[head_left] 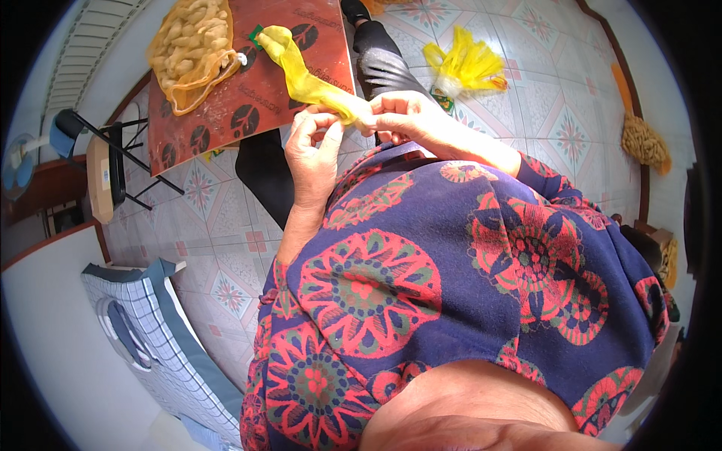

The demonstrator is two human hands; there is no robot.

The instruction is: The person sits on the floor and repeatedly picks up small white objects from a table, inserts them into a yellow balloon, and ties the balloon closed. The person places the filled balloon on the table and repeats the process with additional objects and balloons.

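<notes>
A yellow mesh net bag (304, 82) stretches from the red board tabletop to the table's edge, gathered between my two hands. My left hand (316, 141) pinches its near end between thumb and fingertips. From the other side my right hand (403, 121) grips the same end, its fingertips almost touching those of the left. A small green tag (256, 37) lies at the bag's far end. On the tabletop (225, 113) rests an orange mesh bag (192, 51) full of pale, lumpy pieces that look like peanuts, its mouth loosely gathered.
A bundle of yellow mesh bags (471, 65) lies to the right of my leg. Another filled mesh bag (646, 141) sits by the right wall. A black folding chair (115, 163) stands left of the table; a checked cloth-covered piece (152, 327) is at lower left.
</notes>
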